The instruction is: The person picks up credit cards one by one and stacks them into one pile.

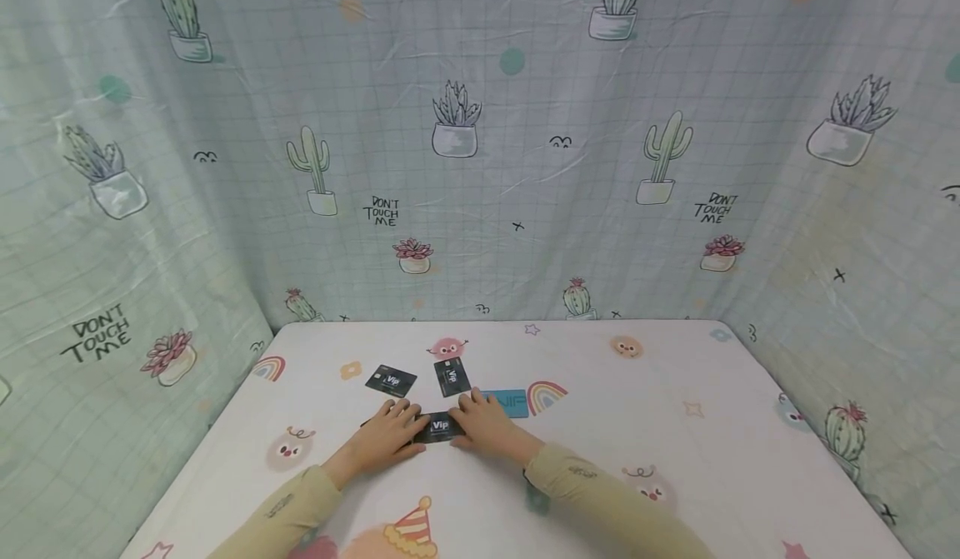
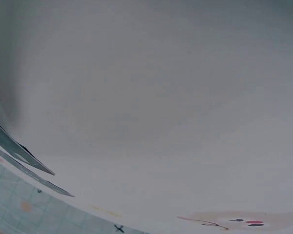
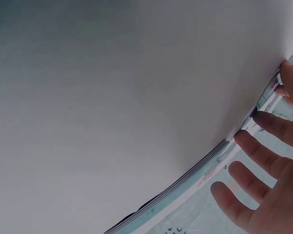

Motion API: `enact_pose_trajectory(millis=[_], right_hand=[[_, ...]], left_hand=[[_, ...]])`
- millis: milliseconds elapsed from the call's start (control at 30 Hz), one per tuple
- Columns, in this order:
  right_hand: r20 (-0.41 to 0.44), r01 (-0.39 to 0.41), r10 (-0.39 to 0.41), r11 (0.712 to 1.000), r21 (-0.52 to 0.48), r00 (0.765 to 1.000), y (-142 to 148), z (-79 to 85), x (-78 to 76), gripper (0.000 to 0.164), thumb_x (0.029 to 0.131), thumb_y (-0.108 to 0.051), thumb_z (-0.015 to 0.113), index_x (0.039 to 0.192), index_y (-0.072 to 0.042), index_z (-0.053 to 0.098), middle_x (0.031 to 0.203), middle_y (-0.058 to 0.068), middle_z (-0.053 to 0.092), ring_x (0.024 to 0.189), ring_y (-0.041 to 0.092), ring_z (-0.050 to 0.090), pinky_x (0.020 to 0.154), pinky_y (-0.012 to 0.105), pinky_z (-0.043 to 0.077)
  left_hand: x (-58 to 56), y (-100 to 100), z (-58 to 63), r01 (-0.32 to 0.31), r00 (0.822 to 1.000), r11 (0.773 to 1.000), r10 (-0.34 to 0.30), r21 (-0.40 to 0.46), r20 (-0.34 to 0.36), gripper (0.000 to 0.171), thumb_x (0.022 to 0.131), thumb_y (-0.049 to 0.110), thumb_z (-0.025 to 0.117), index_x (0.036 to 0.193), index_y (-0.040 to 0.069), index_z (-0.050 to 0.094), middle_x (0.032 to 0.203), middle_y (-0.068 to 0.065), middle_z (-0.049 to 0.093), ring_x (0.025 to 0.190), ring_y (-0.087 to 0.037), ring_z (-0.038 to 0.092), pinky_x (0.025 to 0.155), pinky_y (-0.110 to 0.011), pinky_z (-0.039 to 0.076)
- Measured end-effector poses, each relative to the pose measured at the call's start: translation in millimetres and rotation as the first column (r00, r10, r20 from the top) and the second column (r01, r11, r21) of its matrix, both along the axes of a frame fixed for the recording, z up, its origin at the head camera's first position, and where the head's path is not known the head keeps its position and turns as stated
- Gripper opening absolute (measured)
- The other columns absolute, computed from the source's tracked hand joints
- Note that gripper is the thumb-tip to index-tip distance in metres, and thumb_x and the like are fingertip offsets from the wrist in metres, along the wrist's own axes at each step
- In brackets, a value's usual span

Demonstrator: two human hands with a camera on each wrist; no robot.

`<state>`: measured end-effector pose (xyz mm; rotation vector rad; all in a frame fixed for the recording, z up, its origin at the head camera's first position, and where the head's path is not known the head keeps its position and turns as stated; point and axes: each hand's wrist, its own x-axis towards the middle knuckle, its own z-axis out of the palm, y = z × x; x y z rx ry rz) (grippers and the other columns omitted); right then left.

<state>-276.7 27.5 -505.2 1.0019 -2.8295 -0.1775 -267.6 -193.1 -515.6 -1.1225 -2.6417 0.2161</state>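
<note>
In the head view a black card (image 1: 438,428) marked "Vip" lies on the white table between the two hands. My left hand (image 1: 384,436) holds the card's left end with thumb and forefinger. At its right end my right hand (image 1: 485,426) holds the card between thumb and forefinger. The right wrist view shows this right hand (image 3: 273,165) side-on, thumb and forefinger tips at a thin edge, other fingers spread apart. No part of the left hand appears in the left wrist view.
Two more black "Vip" cards, one tilted (image 1: 392,381) and one near upright (image 1: 452,376), lie beyond the hands. Beside the right hand's fingers sits a blue card (image 1: 512,403), partly covered. Cactus-printed curtains (image 1: 517,167) enclose the printed white table (image 1: 637,409).
</note>
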Motion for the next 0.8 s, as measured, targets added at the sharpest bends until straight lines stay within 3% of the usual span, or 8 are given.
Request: enact_pose_trajectory(millis=[267, 433, 800], right_hand=[[0.03, 0.01, -0.01, 1.0, -0.001, 1.0, 0, 0.5, -5.1, 0.057, 0.079, -0.059, 0.049, 0.121, -0.02, 0.052, 0.114, 0.002, 0.051, 0.103, 0.018, 0.044, 0.088, 0.037, 0.042], [0.029, 0.024, -0.024, 1.0, 0.01, 0.999, -2, 2.6, -6.8, 0.06, 0.077, -0.06, 0.049, 0.121, -0.02, 0.051, 0.118, 0.005, 0.05, 0.114, 0.024, 0.044, 0.094, 0.043, 0.04], [0.064, 0.055, -0.057, 0.998, 0.024, 0.996, -6, 4.5, -10.8, 0.067, 0.072, -0.062, 0.053, 0.122, -0.018, 0.049, 0.115, 0.005, 0.049, 0.111, 0.022, 0.043, 0.093, 0.042, 0.041]], left_hand=[[-5.9, 3, 0.6, -0.032, 0.999, 0.999, 0.033, -0.023, 0.037, 0.054, 0.087, 0.05, 0.044, 0.123, 0.011, 0.051, 0.117, -0.007, 0.052, 0.109, -0.025, 0.046, 0.095, -0.045, 0.036], [-12.1, 2, -1.2, -0.028, 1.0, 0.998, 0.028, -0.053, -0.003, 0.056, 0.086, 0.055, 0.041, 0.121, 0.012, 0.051, 0.115, -0.005, 0.052, 0.106, -0.022, 0.045, 0.094, -0.042, 0.038], [-15.7, 3, -1.4, 0.02, 0.999, 1.0, -0.02, -0.017, -0.037, 0.051, 0.083, 0.055, 0.047, 0.109, 0.012, 0.054, 0.106, -0.005, 0.052, 0.098, -0.021, 0.046, 0.088, -0.043, 0.042]])
